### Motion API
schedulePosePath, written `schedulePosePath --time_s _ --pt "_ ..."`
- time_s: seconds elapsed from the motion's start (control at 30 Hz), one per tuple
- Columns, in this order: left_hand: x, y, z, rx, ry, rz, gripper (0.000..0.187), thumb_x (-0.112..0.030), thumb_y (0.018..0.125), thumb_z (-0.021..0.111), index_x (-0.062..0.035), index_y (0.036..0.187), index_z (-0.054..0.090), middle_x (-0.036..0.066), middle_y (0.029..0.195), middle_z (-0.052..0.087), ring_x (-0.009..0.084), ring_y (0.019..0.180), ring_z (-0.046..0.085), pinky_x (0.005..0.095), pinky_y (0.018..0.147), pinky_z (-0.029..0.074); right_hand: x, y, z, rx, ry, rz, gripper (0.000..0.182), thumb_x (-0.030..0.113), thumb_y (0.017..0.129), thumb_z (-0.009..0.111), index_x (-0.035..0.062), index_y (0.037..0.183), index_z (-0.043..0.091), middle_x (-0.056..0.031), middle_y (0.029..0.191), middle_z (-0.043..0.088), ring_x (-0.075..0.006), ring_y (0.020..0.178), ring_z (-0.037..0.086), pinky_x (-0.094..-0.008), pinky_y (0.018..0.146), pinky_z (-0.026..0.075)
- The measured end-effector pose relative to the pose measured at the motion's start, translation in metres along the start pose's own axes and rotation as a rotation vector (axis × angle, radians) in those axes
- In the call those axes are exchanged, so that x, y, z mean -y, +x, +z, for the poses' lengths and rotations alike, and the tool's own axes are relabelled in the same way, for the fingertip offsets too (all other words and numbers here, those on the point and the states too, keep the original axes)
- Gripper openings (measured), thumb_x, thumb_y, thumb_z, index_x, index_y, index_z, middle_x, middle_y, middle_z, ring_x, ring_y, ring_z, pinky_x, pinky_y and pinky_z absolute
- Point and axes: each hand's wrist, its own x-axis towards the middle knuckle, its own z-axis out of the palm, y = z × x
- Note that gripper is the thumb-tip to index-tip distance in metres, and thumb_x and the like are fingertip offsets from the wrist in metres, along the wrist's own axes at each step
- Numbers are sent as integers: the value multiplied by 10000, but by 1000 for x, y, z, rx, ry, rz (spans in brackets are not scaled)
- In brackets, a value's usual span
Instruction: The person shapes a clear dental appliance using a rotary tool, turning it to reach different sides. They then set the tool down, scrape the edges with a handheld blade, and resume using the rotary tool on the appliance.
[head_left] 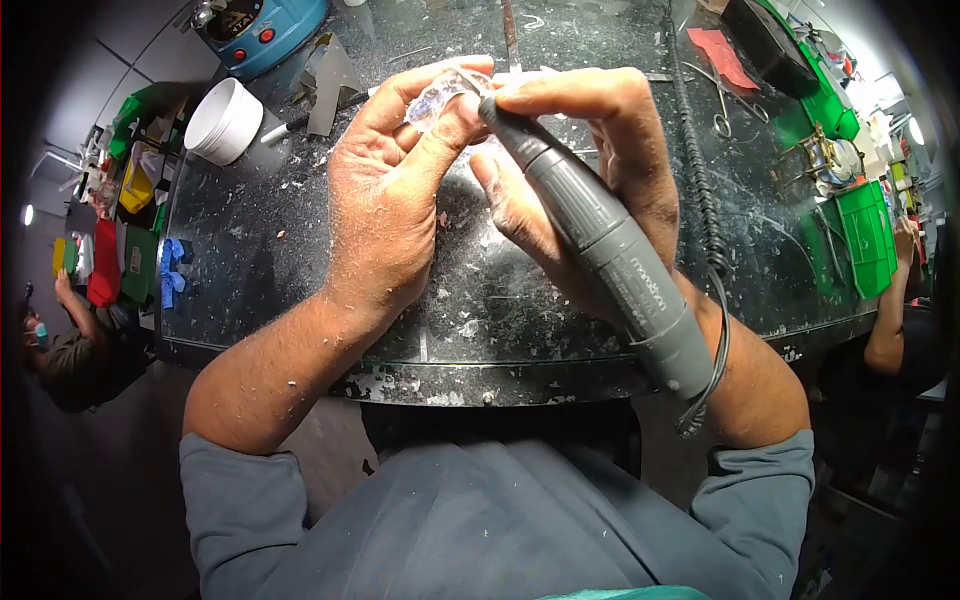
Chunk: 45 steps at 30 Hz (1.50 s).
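Pinched in the fingers of my left hand (390, 185) is a small clear plastic piece (432, 103), curved like a dental aligner. My right hand (620, 130) grips a black rotary handpiece (590, 215) near its front end, like a pen. Its tip points up and left, right at the clear piece, and the two hands meet there. From the handpiece's rear end a coiled black cord (700, 180) loops up across the table. Pale shavings cling to my left hand and forearm.
The dark table (260, 260) is strewn with white debris. At left stand a white tub (224, 120), a marker (284, 130) and a blue machine (262, 35). Scissors (722, 100), red paper (722, 58) and a green bin (868, 238) lie right. Other people sit at both sides.
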Motion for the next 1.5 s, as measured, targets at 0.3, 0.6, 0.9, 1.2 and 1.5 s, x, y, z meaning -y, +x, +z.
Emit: schedulePosePath --time_s 0.3,0.6,0.9,1.2,1.5 --pt "1 2 -4 33 137 107 277 -73 945 603 -5 1213 582 112 1148 663 126 1032 633 245 908 497 3 2 -5 17 -34 -40 419 2 783 743 9 1146 533 -107 1096 584 -214 1100 584 -370 988 440" --pt "2 2 -7 60 180 169 254 -54 941 602 -7 1190 589 109 1190 645 136 1074 614 264 936 485 1 5 -8 83 -89 -138 420 23 775 740 19 1141 533 -98 1090 602 -221 1091 608 -436 1027 399" --pt "-3 -1 0 16 91 102 276 -44 947 590 9 1216 561 105 1139 662 118 1014 639 241 905 500 3 7 -10 112 -117 -180 434 3 768 742 23 1149 534 -97 1094 602 -239 1080 609 -441 1005 412" --pt "2 -1 -2 3 31 60 241 -107 960 599 7 1164 541 122 1068 683 112 980 646 220 848 504 1 5 -2 -48 -108 -82 371 38 691 784 61 1020 615 -71 953 631 -209 881 629 -320 814 496" --pt "2 -2 -3 10 27 23 217 -113 974 575 -11 1158 522 100 1052 676 104 967 643 225 852 497 -5 4 3 -83 -29 -81 362 51 698 791 60 1013 612 -67 935 623 -213 860 629 -313 810 495"
